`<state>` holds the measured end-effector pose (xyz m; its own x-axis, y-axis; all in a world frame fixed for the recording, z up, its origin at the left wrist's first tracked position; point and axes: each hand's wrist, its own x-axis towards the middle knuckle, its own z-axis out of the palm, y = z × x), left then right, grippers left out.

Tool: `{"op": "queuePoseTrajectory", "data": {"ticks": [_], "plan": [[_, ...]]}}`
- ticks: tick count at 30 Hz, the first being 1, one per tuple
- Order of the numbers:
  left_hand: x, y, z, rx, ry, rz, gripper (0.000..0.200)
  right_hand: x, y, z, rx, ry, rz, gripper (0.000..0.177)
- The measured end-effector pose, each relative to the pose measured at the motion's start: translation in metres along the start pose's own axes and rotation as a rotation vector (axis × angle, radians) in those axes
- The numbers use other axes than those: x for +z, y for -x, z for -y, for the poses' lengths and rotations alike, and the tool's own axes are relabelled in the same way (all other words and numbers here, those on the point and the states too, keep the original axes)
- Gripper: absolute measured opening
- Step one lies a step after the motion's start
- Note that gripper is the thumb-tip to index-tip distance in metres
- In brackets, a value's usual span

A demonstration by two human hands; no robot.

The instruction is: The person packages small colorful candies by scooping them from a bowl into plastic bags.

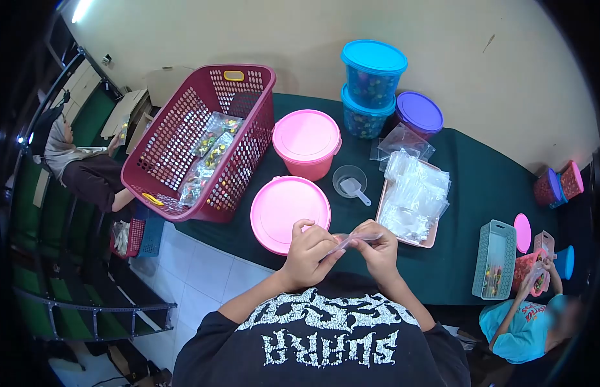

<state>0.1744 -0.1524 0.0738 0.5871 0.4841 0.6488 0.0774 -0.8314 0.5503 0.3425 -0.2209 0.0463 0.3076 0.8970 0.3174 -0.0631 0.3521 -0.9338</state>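
My left hand (308,256) and my right hand (376,252) are close together in front of my chest, both pinching a small clear plastic bag (342,244). Just beyond my left hand is a pink lidded tub (290,209). A second pink tub (306,137) stands behind it. Between the tubs and the tray lies a clear cup (346,176) with a white scoop (355,190) in it. To the right, a tray (428,244) holds a heap of clear plastic bags (413,197). Whether the held bag contains anything is too small to tell.
A maroon basket (245,164) with filled bags (213,149) stands left. Blue tubs (372,77) are stacked at the back beside a purple-lidded tub (420,113). People sit at far left (87,161) and right (522,329), near a grey-green basket (495,248).
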Motion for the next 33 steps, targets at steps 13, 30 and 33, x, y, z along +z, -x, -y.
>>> {"op": "queuePoseTrajectory", "data": {"ticks": [13,30,33], "plan": [[-0.007,0.000,0.000,0.011,-0.001,0.058,0.008,-0.022,0.008,-0.001,-0.061,0.069,-0.086,0.004],[-0.004,0.020,0.003,-0.287,0.310,0.171,0.033,0.025,0.023,-0.002,-0.298,0.442,-0.055,0.027],[-0.007,0.025,0.003,-0.092,0.112,0.070,0.032,0.030,0.011,0.023,-0.400,0.759,-0.179,0.037]]}}
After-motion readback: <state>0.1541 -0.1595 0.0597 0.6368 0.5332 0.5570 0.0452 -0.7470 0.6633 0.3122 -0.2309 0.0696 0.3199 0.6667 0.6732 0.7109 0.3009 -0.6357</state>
